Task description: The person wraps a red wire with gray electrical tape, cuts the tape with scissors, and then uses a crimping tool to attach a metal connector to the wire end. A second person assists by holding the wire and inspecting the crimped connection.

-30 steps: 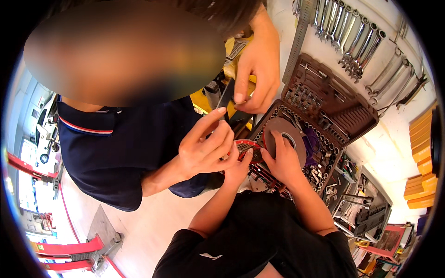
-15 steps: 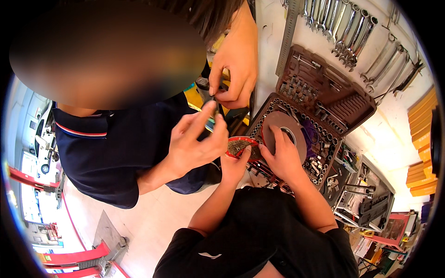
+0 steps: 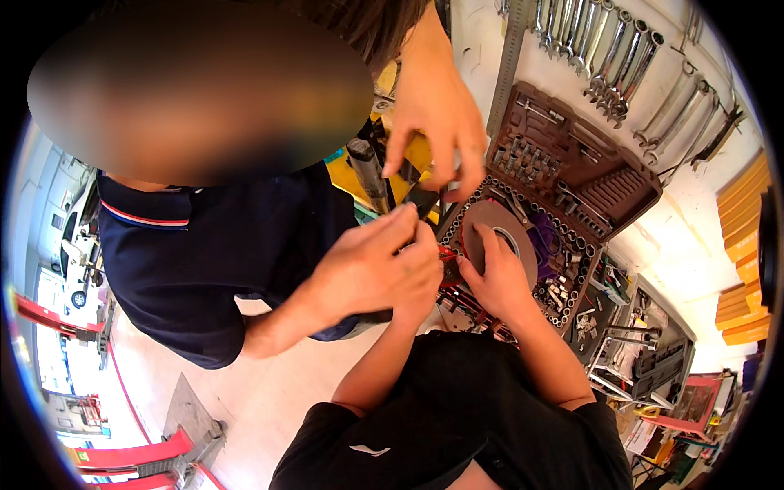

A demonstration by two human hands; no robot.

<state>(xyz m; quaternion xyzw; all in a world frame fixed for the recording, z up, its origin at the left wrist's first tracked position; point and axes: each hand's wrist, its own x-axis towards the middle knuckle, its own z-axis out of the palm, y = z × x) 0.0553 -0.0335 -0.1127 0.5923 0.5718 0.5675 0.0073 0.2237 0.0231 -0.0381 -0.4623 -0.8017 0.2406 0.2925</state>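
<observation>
My right hand [image 3: 500,284] grips a flat brown disc [image 3: 521,230] with a ringed hole in its middle, fingers curled on its face and thumb by its near-left edge. My left hand [image 3: 411,312] is mostly behind a co-worker's hand [image 3: 380,265], so its fingers are hidden. Between my two hands shows a bit of a red-rimmed mesh piece [image 3: 447,255]. Just beyond, the co-worker's fingers are at a small dark thing [image 3: 420,198] whose kind I cannot make out. The co-worker's other hand [image 3: 441,135] hovers above it, fingers spread and bent.
Under the disc lies an opened brown socket case [image 3: 584,155] with rows of sockets and a purple item [image 3: 545,233]. Wrenches [image 3: 625,65] hang on the wall behind. A tool cart [image 3: 645,351] stands at right. The co-worker in a dark shirt [image 3: 204,261] is close at left.
The co-worker's near hand has moved right, covering my left hand and most of the mesh piece. Their other hand has shifted right and spread its fingers. My arms have hardly moved.
</observation>
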